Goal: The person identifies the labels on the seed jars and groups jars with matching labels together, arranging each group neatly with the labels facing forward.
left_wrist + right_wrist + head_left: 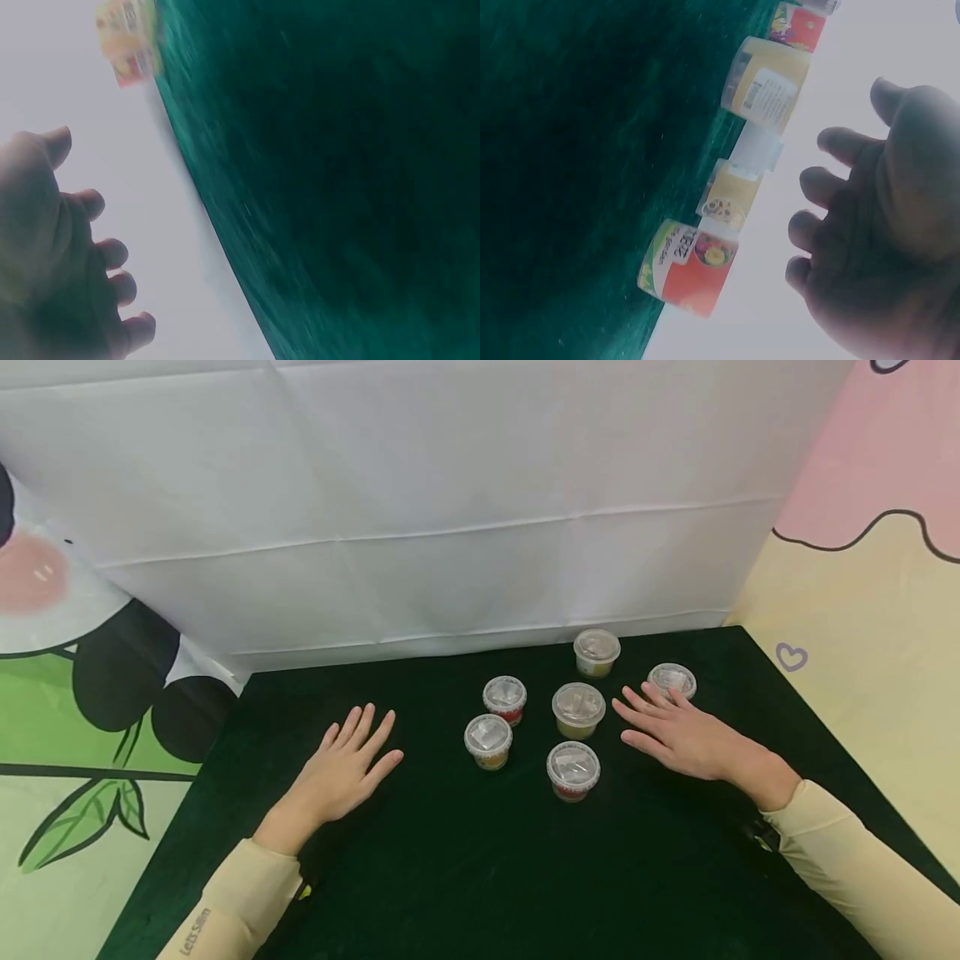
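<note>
Several small clear-lidded cups stand on a dark green table (pixel 450 877): a red-labelled one (pixel 505 699), a yellow one (pixel 488 741), a red one at the front (pixel 573 770), a middle one (pixel 578 709), a far one (pixel 597 652) and one at the right (pixel 672 681). My left hand (pixel 347 767) lies flat and open on the cloth, left of the cups, holding nothing. My right hand (pixel 675 731) lies flat and open too, its fingertips beside the right cup and close to the middle one. The right wrist view shows the right hand (pixel 877 232) spread beside the labelled cups (pixel 769 82).
A white backdrop (pixel 450 510) rises behind the table's far edge. Printed cloth hangs at the left (pixel 67 693) and right (pixel 862 610). Long cream sleeves (pixel 855 868) cover both forearms. The near half of the table holds only my arms.
</note>
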{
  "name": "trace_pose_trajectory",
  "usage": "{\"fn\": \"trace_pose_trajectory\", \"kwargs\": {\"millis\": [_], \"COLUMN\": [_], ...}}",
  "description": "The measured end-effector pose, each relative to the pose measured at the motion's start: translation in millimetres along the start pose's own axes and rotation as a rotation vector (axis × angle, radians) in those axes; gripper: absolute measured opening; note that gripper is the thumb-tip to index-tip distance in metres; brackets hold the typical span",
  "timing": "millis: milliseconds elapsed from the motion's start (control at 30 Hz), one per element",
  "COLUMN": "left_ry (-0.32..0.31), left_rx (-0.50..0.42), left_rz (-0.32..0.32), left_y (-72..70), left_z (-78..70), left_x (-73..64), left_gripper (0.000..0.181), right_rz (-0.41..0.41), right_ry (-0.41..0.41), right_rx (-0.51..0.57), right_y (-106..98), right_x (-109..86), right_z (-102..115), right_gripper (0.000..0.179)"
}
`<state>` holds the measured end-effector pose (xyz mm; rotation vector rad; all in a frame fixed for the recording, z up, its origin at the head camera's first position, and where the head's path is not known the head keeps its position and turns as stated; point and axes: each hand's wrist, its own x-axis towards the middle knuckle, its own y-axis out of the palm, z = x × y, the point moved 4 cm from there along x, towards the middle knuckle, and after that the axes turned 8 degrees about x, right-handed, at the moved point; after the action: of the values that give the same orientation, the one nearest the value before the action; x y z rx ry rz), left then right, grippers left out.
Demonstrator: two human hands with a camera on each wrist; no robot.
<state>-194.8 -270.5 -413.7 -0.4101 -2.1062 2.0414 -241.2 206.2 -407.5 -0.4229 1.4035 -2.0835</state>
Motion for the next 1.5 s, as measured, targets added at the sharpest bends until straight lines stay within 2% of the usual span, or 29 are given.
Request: {"fn": "trace_pose_trajectory", "kwargs": {"millis": [200, 467, 567, 633, 767, 933, 1067, 1300, 1500], "left_ry": [0.150, 0.413, 0.473, 0.481, 0.450, 0.397, 0.366, 0.324, 0.320], "left_rx": [-0.082, -0.026, -0.045, -0.076, -0.132, -0.149, -0.162, -0.206, -0.227], "left_rz": [-0.067, -0.223, -0.233, -0.211, -0.119, -0.033, 0.023, 0.111, 0.114], "left_y": [-4.5, -10.9, -13.6, -15.5, -13.8, -3.1, 6.6, 17.0, 18.9], "left_z": [-44.8, -114.6, -135.7, -147.0, -164.3, -180.5, -191.6, -199.8, -201.3], "left_x": [-0.7, 6.0, 11.8, 16.9, 29.5, 44.8, 54.5, 62.4, 64.5], "left_gripper": [0.069, 0.067, 0.070, 0.071, 0.073, 0.077, 0.079, 0.082, 0.079], "right_rz": [0.000, 0.012, 0.021, 0.025, 0.066, 0.173, 0.222, 0.288, 0.325], "right_ry": [-0.046, -0.129, -0.145, -0.149, -0.127, -0.026, 0.063, 0.094, 0.079], "right_rx": [0.237, 0.515, 0.618, 0.660, 0.725, 0.896, 1.010, 1.173, 1.225], "right_y": [4.7, 10.8, 13.8, 15.3, 17.9, 24.1, 30.0, 38.6, 42.5], "right_x": [1.4, 2.9, 4.7, 5.6, 8.0, 13.9, 16.5, 17.6, 16.9], "right_z": [7.6, 24.3, 29.0, 31.0, 33.7, 34.5, 32.9, 33.5, 34.9], "right_gripper": [0.067, 0.064, 0.062, 0.061, 0.057, 0.057, 0.060, 0.061, 0.060]}}
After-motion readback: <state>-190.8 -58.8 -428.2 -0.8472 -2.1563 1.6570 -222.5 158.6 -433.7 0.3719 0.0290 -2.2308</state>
